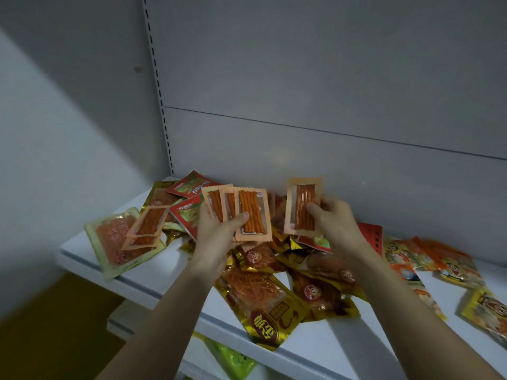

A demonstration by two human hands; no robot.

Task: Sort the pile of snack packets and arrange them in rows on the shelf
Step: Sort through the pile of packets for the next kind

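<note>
Step in hand: sorting, collecting one kind. Left hand (219,229) holds a fan of clear orange-edged stick-snack packets (241,211), thumb pinned across the front one; at least three show. Right hand (333,219) pinches one more matching packet (303,207) upright, thumb on its face, just right of the fan and apart from it. Both grips are closed on packets, raised above the pile (288,272).

The pile lies under and in front of both hands on the white shelf (170,272): gold foil packets, red packets behind the left hand, a pale green-rimmed one (115,239) far left. Two more stick-snack packets (146,227) lie on it, left of the left grip.

No rows are laid yet, as far as I can judge.

Next move, judged: bring the right-hand packet onto the fan, then reach left for the two loose ones. It calls for keeping the thumb pressed so the slick fan does not slide.
</note>
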